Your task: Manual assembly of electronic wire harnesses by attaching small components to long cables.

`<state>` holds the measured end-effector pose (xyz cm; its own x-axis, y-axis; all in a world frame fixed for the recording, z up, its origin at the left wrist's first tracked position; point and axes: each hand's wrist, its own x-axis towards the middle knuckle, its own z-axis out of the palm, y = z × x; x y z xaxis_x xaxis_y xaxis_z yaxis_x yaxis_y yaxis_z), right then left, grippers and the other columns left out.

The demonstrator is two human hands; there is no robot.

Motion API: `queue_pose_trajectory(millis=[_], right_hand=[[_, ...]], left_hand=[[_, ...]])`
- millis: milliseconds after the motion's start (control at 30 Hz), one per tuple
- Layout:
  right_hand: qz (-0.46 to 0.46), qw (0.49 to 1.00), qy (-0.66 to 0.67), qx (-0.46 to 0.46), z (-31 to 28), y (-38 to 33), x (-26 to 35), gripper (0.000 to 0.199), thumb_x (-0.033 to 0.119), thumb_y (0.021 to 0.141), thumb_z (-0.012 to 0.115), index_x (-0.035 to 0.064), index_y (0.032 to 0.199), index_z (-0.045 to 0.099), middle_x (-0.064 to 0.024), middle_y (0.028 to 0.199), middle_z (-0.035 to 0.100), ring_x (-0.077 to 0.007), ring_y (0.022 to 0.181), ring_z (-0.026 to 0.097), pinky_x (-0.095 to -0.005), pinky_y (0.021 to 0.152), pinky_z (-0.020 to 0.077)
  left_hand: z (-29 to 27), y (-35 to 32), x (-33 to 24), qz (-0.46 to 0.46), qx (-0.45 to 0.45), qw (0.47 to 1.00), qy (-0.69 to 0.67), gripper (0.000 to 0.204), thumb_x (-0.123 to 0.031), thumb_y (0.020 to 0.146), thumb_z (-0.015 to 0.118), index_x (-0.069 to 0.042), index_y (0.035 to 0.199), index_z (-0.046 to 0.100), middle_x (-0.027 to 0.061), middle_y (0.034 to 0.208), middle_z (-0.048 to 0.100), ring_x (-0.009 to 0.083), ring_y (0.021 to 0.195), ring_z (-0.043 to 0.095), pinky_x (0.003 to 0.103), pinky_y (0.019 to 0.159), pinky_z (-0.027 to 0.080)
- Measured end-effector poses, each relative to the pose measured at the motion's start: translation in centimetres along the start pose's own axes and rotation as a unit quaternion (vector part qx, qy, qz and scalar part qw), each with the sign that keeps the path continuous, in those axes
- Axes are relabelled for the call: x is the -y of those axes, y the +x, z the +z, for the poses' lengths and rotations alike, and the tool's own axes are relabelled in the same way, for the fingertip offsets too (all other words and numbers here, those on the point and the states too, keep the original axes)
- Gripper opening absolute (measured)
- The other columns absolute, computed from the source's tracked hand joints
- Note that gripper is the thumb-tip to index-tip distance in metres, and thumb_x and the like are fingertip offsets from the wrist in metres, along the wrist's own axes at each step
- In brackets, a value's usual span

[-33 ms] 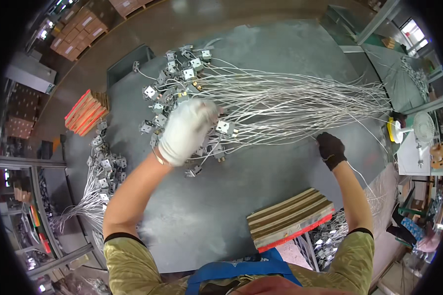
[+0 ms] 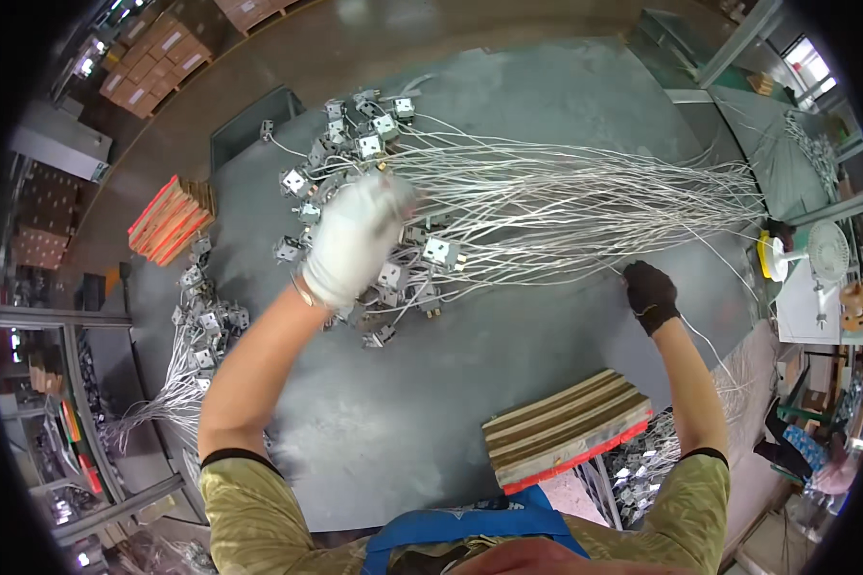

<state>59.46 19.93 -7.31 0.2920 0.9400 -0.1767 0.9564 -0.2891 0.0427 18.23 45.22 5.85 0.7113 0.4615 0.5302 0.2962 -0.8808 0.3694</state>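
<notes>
A bundle of thin silvery wires (image 2: 585, 206) is seen fanned across a dull grey metal table (image 2: 431, 422), each wire ending in a small boxy metal part (image 2: 438, 252). The left hand (image 2: 355, 240), in a white fabric glove, is laid over the cluster of those parts near the table's middle; whether its fingers are closed on anything cannot be told, since the palm side is hidden. The right hand (image 2: 652, 295), in a dark glove, is pressed down at the near edge of the wire fan, fingers curled and apparently pinching a strand, though the grip is too small to be made out with certainty.

A tangle is judged the likeliest trouble: the strands are long, springy and crossed over one another, so one pulled free could drag its neighbours or sweep parts off the edge. A second heap of the same wired parts (image 2: 197, 326) is hung over the table's left side. A striped, ribbed stack of flat card (image 2: 566, 428) is set near the front edge.
</notes>
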Motion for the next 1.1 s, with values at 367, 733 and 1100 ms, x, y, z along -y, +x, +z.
queue_pose_trajectory(millis=[367,733,1100], right_hand=[[0.101,0.993,0.047,0.036,1.0,0.0,-1.5,0.010,0.014,0.090,0.061,0.0137,0.097,0.068,-0.0099,0.101,0.066,-0.0339,0.095,0.067,-0.0464,0.081,0.0543],[0.095,0.992,0.056,-0.055,1.6,-1.0,-0.8,0.018,0.013,0.088,0.057,0.0108,0.100,0.070,-0.0132,0.099,0.068,-0.0352,0.094,0.068,-0.0470,0.081,0.0555],[0.140,0.987,0.064,0.033,0.6,-0.1,-0.9,0.019,0.024,0.095,0.060,0.0116,0.105,0.070,-0.0113,0.103,0.068,-0.0348,0.101,0.068,-0.0472,0.085,0.0547]], left_hand=[[7.5,17.0,18.3,-0.025,0.259,0.900,0.348,0.023,-0.020,0.087,0.066,-0.019,0.109,0.074,0.0108,0.108,0.068,0.0308,0.111,0.064,0.044,0.094,0.052],[15.6,13.8,20.6,0.162,0.369,0.836,0.372,0.020,-0.004,0.084,0.057,-0.009,0.097,0.072,0.0137,0.111,0.065,0.0324,0.118,0.058,0.045,0.110,0.042],[14.4,13.4,19.2,0.144,0.381,0.852,0.330,0.018,-0.005,0.085,0.055,-0.011,0.095,0.068,0.0118,0.097,0.070,0.0313,0.102,0.065,0.045,0.094,0.048]])
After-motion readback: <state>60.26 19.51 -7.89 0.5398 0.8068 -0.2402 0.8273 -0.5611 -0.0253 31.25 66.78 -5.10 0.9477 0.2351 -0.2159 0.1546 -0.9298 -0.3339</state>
